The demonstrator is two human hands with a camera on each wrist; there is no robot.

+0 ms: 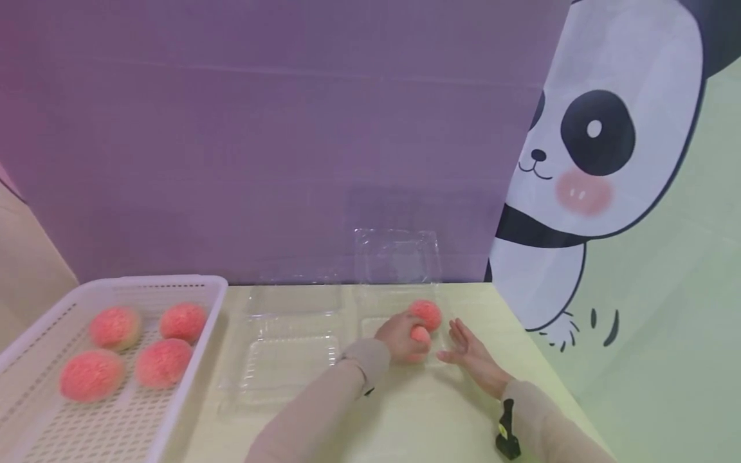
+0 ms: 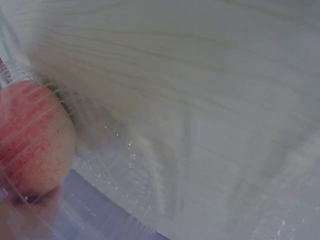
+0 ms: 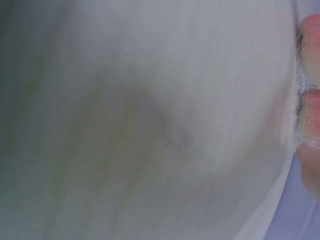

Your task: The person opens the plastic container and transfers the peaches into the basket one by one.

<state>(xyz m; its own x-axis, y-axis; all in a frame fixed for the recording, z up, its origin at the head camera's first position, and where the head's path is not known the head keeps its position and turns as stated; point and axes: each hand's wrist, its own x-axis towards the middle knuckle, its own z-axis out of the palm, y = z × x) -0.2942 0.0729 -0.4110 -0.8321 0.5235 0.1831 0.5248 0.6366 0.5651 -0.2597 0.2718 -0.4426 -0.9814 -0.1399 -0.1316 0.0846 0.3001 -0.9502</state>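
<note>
In the head view my left hand (image 1: 395, 337) grips a peach (image 1: 420, 335) low in the right-hand clear plastic clamshell box (image 1: 375, 328). A second peach (image 1: 425, 314) sits just behind it in the same box. The box's lid (image 1: 396, 257) stands up against the purple backdrop. My right hand (image 1: 477, 360) is by the box's right side, fingers extended and holding nothing. In the left wrist view a peach (image 2: 37, 140) shows through the ribbed plastic wall. Two peaches (image 3: 311, 50) and part of a hand (image 3: 311, 167) appear at the right edge of the right wrist view.
On the left, a white perforated basket (image 1: 222, 302) holds several peaches (image 1: 92, 375). Another clear clamshell box (image 1: 289, 360) lies open between basket and working box. The purple backdrop (image 1: 260, 161) rises behind the pale table (image 1: 417, 424); a panda picture (image 1: 602, 128) is at right.
</note>
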